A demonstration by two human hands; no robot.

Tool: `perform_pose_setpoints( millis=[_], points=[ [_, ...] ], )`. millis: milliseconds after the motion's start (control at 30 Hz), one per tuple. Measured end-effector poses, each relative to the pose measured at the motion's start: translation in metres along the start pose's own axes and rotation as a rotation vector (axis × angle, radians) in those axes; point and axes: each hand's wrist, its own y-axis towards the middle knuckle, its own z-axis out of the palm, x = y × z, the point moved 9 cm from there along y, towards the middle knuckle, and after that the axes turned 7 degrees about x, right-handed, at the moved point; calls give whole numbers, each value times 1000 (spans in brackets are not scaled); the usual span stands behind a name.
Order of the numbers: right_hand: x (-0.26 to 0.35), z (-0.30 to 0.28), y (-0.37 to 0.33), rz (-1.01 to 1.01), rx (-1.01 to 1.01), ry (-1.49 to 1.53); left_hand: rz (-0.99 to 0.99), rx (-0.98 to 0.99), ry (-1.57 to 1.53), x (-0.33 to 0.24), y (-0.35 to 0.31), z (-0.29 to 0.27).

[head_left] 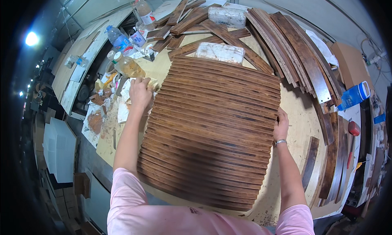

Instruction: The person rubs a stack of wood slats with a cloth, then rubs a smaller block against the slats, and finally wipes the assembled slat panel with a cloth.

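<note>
A large brown slatted wooden panel (212,129) lies across the table in front of me, its ridges running from side to side. My left hand (141,94) is beyond its left edge, closed on a crumpled whitish cloth (124,106); the fingertips are partly hidden. At the panel's right edge, my right hand (281,127) grips the side, with some fingers out of sight against it. Just past my left hand stands a jar of yellowish-brown liquid (130,66) with a light cap.
Two wrapped whitish blocks (220,52) sit behind the panel among loose brown boards (190,21). Long curved strips (294,43) are stacked at the right, near a blue jug (354,96) and a red-headed tool (353,129). Plastic bottles (118,40) stand at the far left.
</note>
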Motion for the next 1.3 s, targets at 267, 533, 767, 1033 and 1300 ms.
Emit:
perform_pose_setpoints(
  millis=[267, 533, 767, 1033, 1300],
  points=[
    [-3, 1, -1, 18, 3, 54, 55, 55, -16, -26, -14, 13],
    [-8, 2, 1, -8, 7, -44, 400, -160, -314, -201, -68, 13],
    [-6, 0, -1, 29, 16, 34, 650, 46, -368, -251, -84, 19],
    [6, 4, 0, 12, 4, 46, -337, 222, -839, 112, -36, 55],
    [-11, 6, 2, -1, 10, 30, -590, 12, -1461, 162, -47, 126]
  ],
)
